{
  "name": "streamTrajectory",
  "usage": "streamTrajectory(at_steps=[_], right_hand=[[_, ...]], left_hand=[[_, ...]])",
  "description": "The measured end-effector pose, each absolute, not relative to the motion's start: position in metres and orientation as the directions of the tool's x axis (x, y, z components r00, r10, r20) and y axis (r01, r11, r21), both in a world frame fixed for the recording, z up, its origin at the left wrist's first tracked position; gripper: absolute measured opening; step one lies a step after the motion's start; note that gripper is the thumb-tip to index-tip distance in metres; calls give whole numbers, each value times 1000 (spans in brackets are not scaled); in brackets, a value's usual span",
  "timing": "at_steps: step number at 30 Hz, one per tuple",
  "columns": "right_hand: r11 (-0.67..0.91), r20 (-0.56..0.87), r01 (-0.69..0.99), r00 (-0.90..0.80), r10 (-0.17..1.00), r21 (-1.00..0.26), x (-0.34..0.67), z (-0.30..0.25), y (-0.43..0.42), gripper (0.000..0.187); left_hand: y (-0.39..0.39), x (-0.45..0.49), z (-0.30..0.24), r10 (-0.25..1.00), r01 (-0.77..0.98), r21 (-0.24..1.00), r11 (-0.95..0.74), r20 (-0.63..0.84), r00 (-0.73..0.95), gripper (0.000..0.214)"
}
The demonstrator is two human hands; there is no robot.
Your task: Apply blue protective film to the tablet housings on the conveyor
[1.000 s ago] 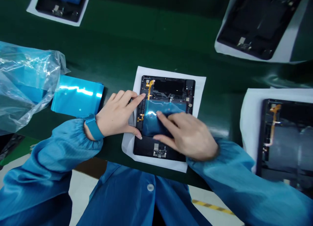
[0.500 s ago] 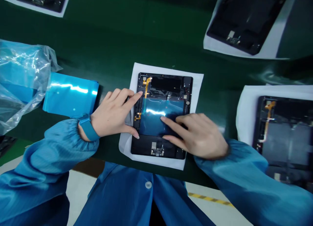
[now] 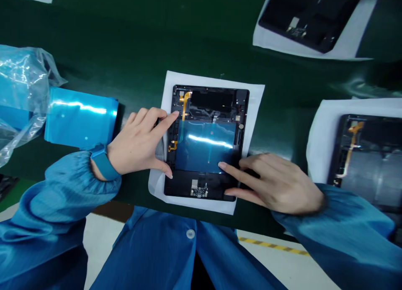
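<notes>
An opened tablet housing [image 3: 201, 185] lies on a white sheet on the table, its circuit boards and orange flex cables showing. A shiny blue film [image 3: 201, 154] covers its middle. My left hand [image 3: 138, 139] rests at the housing's left edge, thumb and index finger stretched apart and touching the frame. With the index fingertip, my right hand [image 3: 273, 181] touches the film near its lower right corner. The right thumb is stretched out over the housing's lower right edge, the other fingers loosely bent.
To the left is a stack of blue films [image 3: 80, 118], beside a clear plastic bag [image 3: 28, 85] with more blue sheets inside. Another opened tablet housing [image 3: 370, 164] lies on white sheeting at the right, and one more [image 3: 310, 20] at the upper right.
My right hand has slid right and slightly down across the film, from its middle to its lower right corner. The left hand keeps its place on the housing's edge. The view has shifted slightly.
</notes>
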State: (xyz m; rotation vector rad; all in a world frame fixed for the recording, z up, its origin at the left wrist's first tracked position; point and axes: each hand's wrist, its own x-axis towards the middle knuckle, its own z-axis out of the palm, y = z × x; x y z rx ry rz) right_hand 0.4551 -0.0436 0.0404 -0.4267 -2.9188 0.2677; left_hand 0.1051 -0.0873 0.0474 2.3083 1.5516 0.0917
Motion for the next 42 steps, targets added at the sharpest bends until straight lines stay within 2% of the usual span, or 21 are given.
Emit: streamTrajectory(at_steps=[7,10,15,18,20,22,24,26,29,33,37,42], right_hand=[[917,115,389,-911,397,-85,449,39,-7,52],[941,126,330,-933,337,-73,450,43,-14,47],[972,135,177,-971,199,-155,456,50,-31,42],[978,148,147,-974,169,-147,459,49,-24,37],[969,178,232,-953,245,-89,459,48,-18,31],[904,204,405,-882,425,-132,456,48,-15,27],[773,138,547,-781,610,-322,450,50,-18,27],[630,-7,596,-729,685,-498,441,52,-22,27],[538,-187,633,-726,661,-557,430,56,-21,31],[506,-344,714,-687,640,-484,419,64,-13,43],[508,-403,753,-655,639,-418,409,68,-11,46],[527,-367,753,-655,661,-394,402,67,-11,55]], left_hand=[[-86,103,50,901,895,239,-377,-129,414,137],[-85,100,47,897,887,234,-399,-103,430,140],[-86,97,43,901,887,252,-387,-101,422,137],[-87,97,44,901,891,252,-378,-123,417,136],[-86,96,46,901,892,256,-372,-130,414,135],[-83,96,50,895,891,252,-378,-146,422,132],[-78,99,56,889,890,251,-382,-163,428,124],[-72,106,63,899,896,252,-366,-153,410,109],[-61,123,75,931,919,228,-321,-99,350,87],[-49,144,84,938,930,179,-319,-76,337,77],[-37,157,82,943,930,219,-295,-91,320,74],[-11,168,69,968,944,247,-217,-69,241,72]])
